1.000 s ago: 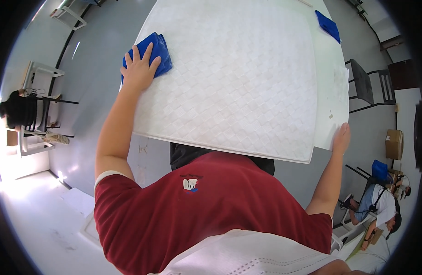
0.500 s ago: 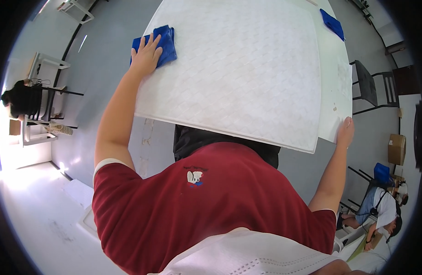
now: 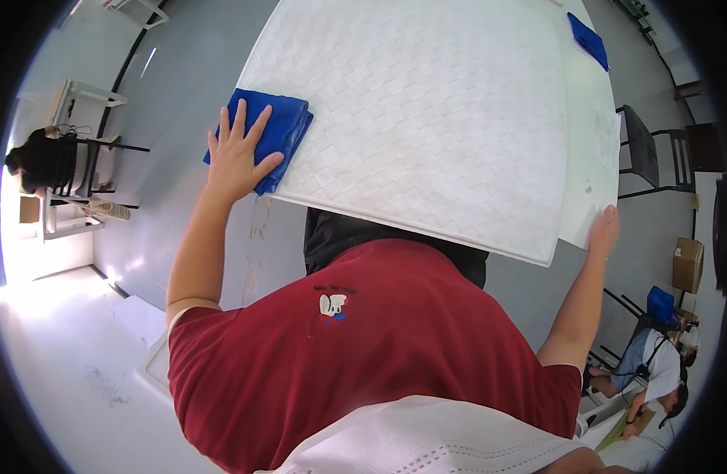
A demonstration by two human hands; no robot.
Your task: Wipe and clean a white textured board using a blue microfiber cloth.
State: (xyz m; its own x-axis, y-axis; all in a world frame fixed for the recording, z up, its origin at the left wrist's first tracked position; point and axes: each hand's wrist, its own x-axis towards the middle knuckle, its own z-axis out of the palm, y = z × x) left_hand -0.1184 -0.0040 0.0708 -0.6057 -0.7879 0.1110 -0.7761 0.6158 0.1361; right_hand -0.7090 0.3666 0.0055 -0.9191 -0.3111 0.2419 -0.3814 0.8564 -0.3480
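A folded blue cloth [image 3: 292,118] lies on the near left corner of a white mat [image 3: 427,134] with a woven-look pattern, partly past its left edge. My left hand [image 3: 239,156] presses flat on the cloth, fingers spread. The mat rests on a white table [image 3: 591,146], whose bare strip shows along the right. At the table's near right corner, my right hand [image 3: 605,229] is closed on the edge; some of its fingers are hidden. Another folded blue cloth [image 3: 588,41] sits at the table's far right edge, away from both hands.
A black chair [image 3: 652,150] stands close to the table's right side. Farther right are a cardboard box [image 3: 687,265] and a seated person [image 3: 656,367]. Another person in black [image 3: 43,166] sits at a desk on the far left.
My left hand has slid the blue cloth toward me and slightly left, down to the mat's near left corner. My right hand stays at the table edge; the view has shifted slightly.
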